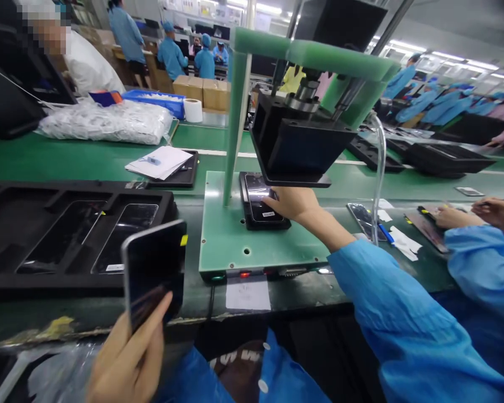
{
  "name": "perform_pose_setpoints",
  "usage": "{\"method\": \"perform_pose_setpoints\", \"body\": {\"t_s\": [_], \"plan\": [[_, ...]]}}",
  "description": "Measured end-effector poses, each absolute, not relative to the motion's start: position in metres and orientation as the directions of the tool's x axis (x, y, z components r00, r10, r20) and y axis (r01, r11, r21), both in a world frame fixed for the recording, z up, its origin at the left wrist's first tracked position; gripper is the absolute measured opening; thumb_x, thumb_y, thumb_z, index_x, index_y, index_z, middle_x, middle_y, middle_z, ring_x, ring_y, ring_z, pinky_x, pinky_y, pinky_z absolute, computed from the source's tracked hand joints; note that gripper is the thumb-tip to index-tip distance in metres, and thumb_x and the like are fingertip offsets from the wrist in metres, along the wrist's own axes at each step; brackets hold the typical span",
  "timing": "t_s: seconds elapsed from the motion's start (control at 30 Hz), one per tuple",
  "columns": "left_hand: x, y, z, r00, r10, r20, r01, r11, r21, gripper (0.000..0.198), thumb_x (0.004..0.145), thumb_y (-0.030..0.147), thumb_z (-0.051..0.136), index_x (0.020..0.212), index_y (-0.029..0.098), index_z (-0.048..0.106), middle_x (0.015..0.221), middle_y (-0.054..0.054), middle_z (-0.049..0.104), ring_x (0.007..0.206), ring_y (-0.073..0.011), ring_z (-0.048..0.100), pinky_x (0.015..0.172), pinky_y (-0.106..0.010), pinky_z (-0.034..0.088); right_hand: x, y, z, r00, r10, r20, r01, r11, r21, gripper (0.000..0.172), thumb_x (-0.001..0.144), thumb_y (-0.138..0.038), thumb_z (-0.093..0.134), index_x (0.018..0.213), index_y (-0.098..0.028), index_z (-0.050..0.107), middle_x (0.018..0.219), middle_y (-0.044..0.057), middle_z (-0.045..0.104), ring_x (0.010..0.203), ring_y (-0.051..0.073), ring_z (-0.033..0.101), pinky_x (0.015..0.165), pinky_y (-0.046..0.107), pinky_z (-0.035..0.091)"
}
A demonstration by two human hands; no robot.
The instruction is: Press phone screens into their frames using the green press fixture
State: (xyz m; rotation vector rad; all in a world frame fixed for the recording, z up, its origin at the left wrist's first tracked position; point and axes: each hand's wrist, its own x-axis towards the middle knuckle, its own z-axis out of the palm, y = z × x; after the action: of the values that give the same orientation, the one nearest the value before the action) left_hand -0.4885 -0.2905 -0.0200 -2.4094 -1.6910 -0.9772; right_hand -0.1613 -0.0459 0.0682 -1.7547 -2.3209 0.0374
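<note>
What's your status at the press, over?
Left hand holds a dark panel, upright. Right hand on the phone in the black fixture, grip unclear. Press head hangs directly above that hand; co-worker's hands off to the right, apart.

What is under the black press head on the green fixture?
A phone in a black cradle, with the right hand resting on it. The press head covers part of the phone's far edge.

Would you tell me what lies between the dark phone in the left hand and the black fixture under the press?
In the head view, mainly bare pale green base plate lies between the dark phone and the black fixture.
</note>
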Motion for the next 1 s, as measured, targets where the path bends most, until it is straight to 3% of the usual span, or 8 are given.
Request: {"method": "perform_pose_setpoints", "body": {"t_s": [0.13, 0.23, 0.4, 0.5, 0.7, 0.8, 0.9, 1.0], "plan": [[-0.449, -0.230, -0.009, 0.345, 0.735, 0.583, 0.905, -0.426, 0.001, 0.078, 0.097, 0.036, 0.055, 0.160, 0.013, 0.015, 0.129, -0.026, 0.057, 0.116, -0.0403, 0.060, 0.092, -0.057, 0.055, -0.145, -0.076, 0.060, -0.337, 0.927, 0.163, 0.933, 0.352, -0.075, 0.022, 0.099, -0.031, 0.060, 0.111, -0.017, 0.071, 0.097, 0.012, 0.061, 0.089, 0.036, 0.061, 0.076, 0.052, 0.054], [-0.438, -0.208, -0.016, 0.431, 0.758, 0.489, 0.890, -0.447, -0.091, 0.076, 0.099, 0.044, 0.050, 0.156, 0.005, 0.018, 0.140, -0.031, 0.048, 0.128, -0.0417, 0.052, 0.101, -0.058, 0.048, -0.105, -0.111, 0.049, -0.549, 0.808, 0.212, 0.800, 0.582, -0.144, 0.038, 0.105, -0.036, 0.046, 0.134, -0.016, 0.060, 0.126, 0.012, 0.058, 0.105, 0.033, 0.060, 0.088, 0.050, 0.054], [-0.438, -0.203, -0.022, 0.456, 0.727, 0.514, 0.883, -0.443, -0.156, 0.057, 0.099, 0.039, 0.052, 0.141, 0.000, 0.043, 0.138, -0.029, 0.052, 0.125, -0.0374, 0.054, 0.102, -0.052, 0.047, -0.044, -0.162, 0.018, -0.705, 0.693, 0.148, 0.694, 0.718, -0.052, 0.060, 0.107, -0.044, 0.037, 0.159, -0.020, 0.019, 0.157, 0.011, 0.026, 0.142, 0.038, 0.025, 0.109, 0.062, 0.036], [-0.434, -0.204, -0.020, 0.441, 0.759, 0.478, 0.889, -0.441, -0.120, 0.055, 0.097, 0.042, 0.057, 0.133, 0.001, 0.050, 0.136, -0.029, 0.053, 0.125, -0.0366, 0.054, 0.102, -0.051, 0.048, -0.032, -0.166, -0.003, -0.709, 0.659, 0.253, 0.684, 0.729, 0.018, 0.065, 0.102, -0.036, 0.038, 0.161, -0.025, 0.015, 0.154, 0.010, 0.032, 0.138, 0.039, 0.032, 0.105, 0.064, 0.035], [-0.430, -0.207, -0.023, 0.378, 0.798, 0.469, 0.903, -0.430, 0.003, 0.075, 0.085, 0.047, 0.074, 0.140, 0.003, 0.046, 0.137, -0.027, 0.056, 0.128, -0.0350, 0.055, 0.101, -0.048, 0.053, -0.036, -0.150, -0.023, -0.649, 0.647, 0.400, 0.682, 0.728, -0.071, 0.076, 0.089, -0.049, 0.050, 0.159, -0.041, 0.021, 0.147, 0.007, 0.042, 0.131, 0.040, 0.040, 0.095, 0.071, 0.040], [-0.450, -0.222, -0.012, 0.273, 0.760, 0.590, 0.886, -0.438, 0.154, 0.041, 0.098, 0.026, 0.058, 0.136, 0.014, 0.055, 0.124, -0.015, 0.067, 0.113, -0.0241, 0.066, 0.096, -0.035, 0.058, -0.040, -0.150, -0.025, -0.611, 0.638, 0.468, 0.693, 0.717, -0.072, 0.081, 0.083, -0.058, 0.053, 0.157, -0.042, 0.024, 0.146, 0.006, 0.044, 0.129, 0.041, 0.042, 0.094, 0.072, 0.041], [-0.504, -0.233, 0.016, -0.038, 0.761, 0.647, 0.918, -0.229, 0.324, 0.040, 0.101, 0.020, 0.046, 0.140, 0.024, 0.052, 0.123, -0.004, 0.068, 0.114, -0.0180, 0.066, 0.101, -0.029, 0.054, -0.041, -0.155, -0.025, -0.610, 0.649, 0.454, 0.699, 0.711, -0.078, 0.083, 0.084, -0.061, 0.054, 0.158, -0.039, 0.024, 0.148, 0.006, 0.041, 0.132, 0.041, 0.039, 0.099, 0.074, 0.038], [-0.576, -0.228, 0.052, -0.343, 0.737, 0.582, 0.914, 0.121, 0.386, 0.060, 0.104, 0.036, 0.041, 0.157, 0.020, 0.019, 0.122, -0.001, 0.067, 0.120, -0.0219, 0.061, 0.108, -0.042, 0.048, -0.041, -0.157, -0.023, -0.625, 0.652, 0.430, 0.694, 0.716, -0.076, 0.077, 0.091, -0.059, 0.052, 0.159, -0.036, 0.023, 0.150, 0.005, 0.039, 0.135, 0.040, 0.036, 0.102, 0.074, 0.037]]}}
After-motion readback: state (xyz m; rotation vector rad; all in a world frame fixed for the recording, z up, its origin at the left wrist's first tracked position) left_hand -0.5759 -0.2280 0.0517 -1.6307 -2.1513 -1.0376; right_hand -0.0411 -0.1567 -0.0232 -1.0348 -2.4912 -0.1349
